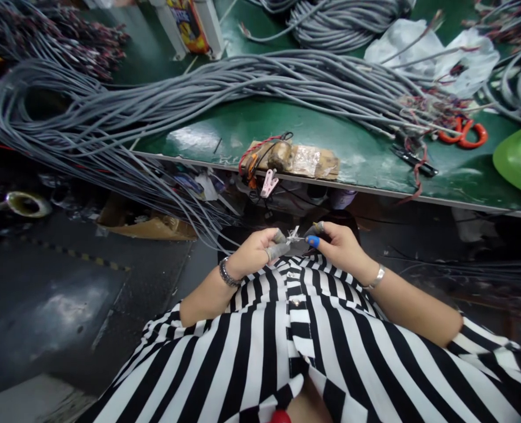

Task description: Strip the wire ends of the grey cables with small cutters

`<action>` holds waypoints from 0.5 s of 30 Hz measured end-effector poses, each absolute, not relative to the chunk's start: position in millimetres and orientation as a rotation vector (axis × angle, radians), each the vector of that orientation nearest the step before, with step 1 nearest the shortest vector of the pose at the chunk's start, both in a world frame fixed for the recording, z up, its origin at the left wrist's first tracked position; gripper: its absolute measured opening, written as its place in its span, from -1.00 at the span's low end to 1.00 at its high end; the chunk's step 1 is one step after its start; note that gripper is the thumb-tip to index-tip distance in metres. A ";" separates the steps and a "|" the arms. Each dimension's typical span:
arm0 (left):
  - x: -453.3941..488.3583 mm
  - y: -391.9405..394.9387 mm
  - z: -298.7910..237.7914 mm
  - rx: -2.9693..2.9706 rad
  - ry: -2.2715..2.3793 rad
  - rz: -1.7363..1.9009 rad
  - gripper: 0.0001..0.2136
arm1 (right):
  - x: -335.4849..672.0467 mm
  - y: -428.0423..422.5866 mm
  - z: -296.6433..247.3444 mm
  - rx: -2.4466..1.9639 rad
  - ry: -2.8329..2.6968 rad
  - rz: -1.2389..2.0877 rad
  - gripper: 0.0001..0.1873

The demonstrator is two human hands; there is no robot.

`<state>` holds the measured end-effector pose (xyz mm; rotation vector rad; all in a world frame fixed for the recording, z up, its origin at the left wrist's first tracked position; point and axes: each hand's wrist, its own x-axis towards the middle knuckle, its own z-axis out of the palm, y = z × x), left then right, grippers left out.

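Observation:
My left hand (256, 252) and my right hand (337, 245) meet close in front of my striped shirt, below the edge of the green table (225, 132). Both are pinched on the stripped end of a thin grey cable (294, 236), whose small pale wire ends fan out between my fingertips. Grey tape or finger guards cover my left fingertips; a blue cap sits on my right thumb. Each wrist wears a bracelet.
A thick bundle of grey cables (163, 100) runs across the table and hangs off its left edge. A taped block with red wires (293, 158) and a pink clip (268, 183) sit at the front edge. Orange-handled scissors (462, 132) and a green basket (520, 158) lie right.

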<state>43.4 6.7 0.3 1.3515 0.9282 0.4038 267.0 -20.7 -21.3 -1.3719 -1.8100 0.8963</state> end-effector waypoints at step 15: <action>38.5 5.6 -3.3 1.853 0.948 0.541 -0.76 | 284.9 -24.4 -1.9 -1.228 -2.230 0.344 -0.94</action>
